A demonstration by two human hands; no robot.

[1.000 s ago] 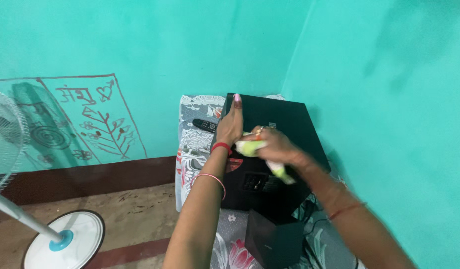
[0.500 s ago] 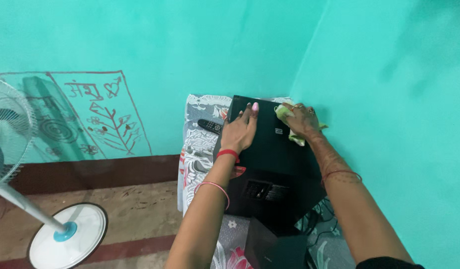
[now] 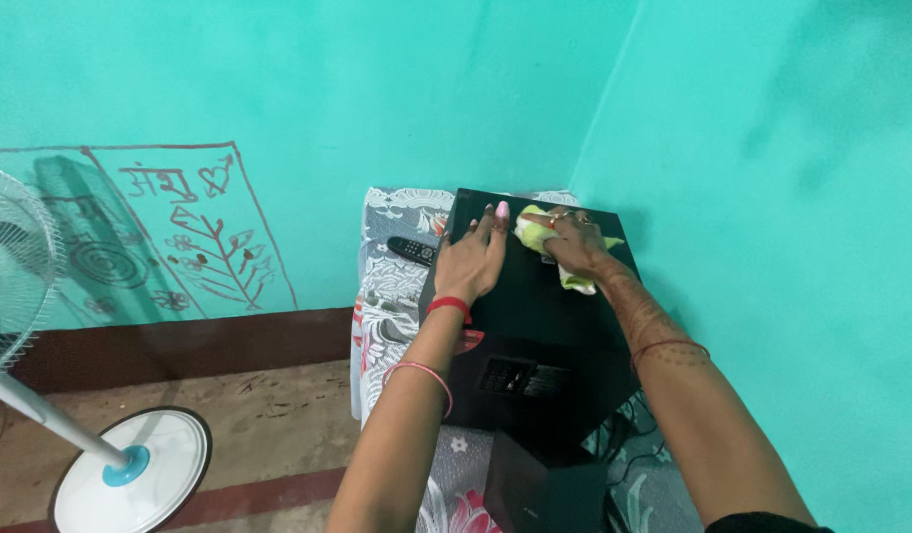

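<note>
1. Both hands are up on top of the big black speaker (image 3: 535,306), which sits in the corner on a floral cloth (image 3: 387,296).
2. Left hand (image 3: 473,260) lies flat and released on the speaker's top, near its left edge, fingers stretched toward the far wall, gripping nothing. Red band at the wrist, a thinner bangle lower on the forearm.
3. Right hand (image 3: 574,244) is clenched over a yellow-green rag (image 3: 535,229), pressing it onto the far part of the top. Bits of rag stick out on the hand's left and near side.
4. So the rag is on the speaker, far end, just right of the left hand's fingertips and close to them; can't tell if they touch.
5. A black remote (image 3: 412,250) lies on the cloth, left of the speaker, just beside the left hand.
6. A smaller black box (image 3: 540,484) stands in front of the speaker, near side, with cables (image 3: 619,434) to its right.
7. Far left there's a pedestal fan (image 3: 120,464) on the floor, white base.
8. Walls are turquoise; the left wall has a red line drawing (image 3: 199,237).
</note>
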